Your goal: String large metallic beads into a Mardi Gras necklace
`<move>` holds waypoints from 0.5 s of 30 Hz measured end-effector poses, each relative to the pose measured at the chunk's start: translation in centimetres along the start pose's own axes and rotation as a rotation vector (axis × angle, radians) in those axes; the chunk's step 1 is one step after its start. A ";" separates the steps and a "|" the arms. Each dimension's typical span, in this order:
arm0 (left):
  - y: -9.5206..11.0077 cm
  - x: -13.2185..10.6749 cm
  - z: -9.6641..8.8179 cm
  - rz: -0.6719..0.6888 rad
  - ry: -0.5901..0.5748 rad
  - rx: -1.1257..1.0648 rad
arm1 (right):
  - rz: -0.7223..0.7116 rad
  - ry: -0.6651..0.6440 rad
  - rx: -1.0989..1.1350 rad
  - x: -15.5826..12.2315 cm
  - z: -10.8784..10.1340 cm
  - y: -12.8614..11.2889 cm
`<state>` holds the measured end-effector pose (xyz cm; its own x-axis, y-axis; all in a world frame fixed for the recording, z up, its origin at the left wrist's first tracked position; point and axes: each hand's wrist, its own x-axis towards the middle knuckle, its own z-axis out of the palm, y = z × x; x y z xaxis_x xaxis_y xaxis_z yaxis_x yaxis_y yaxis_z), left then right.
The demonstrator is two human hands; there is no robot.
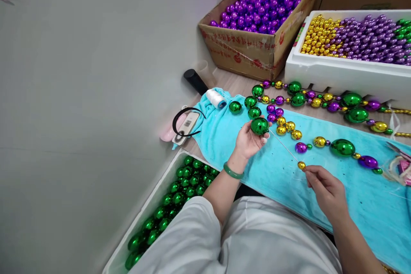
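Note:
My left hand (248,139) is closed around a large shiny green bead (259,126), held just above a turquoise towel (276,175). A thin needle (284,146) runs from that bead down to my right hand (323,184), which pinches the needle's end beside a small gold bead (301,165). Loose gold beads (287,127), purple beads (272,111) and green beads (250,102) lie on the towel near my left hand. A partly strung row of beads (343,147) trails off to the right.
A cardboard box of purple beads (257,8) and a white foam tray of gold and purple beads (349,38) stand at the back. A white tray of green beads (170,205) sits by my left side. A spool of white thread (215,98) and finished strands (321,100) lie nearby.

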<state>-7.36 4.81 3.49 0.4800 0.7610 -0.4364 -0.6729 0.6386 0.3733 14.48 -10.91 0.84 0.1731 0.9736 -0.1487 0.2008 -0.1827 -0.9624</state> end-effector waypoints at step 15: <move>-0.5 0.0 0.8 0.066 0.031 0.162 | 0.022 -0.011 -0.059 0.1 -0.4 0.4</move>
<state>-6.54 4.59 3.90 0.4187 0.7995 -0.4306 -0.6014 0.5995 0.5282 14.91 -10.98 0.54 0.1679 0.9706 -0.1723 0.2533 -0.2114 -0.9440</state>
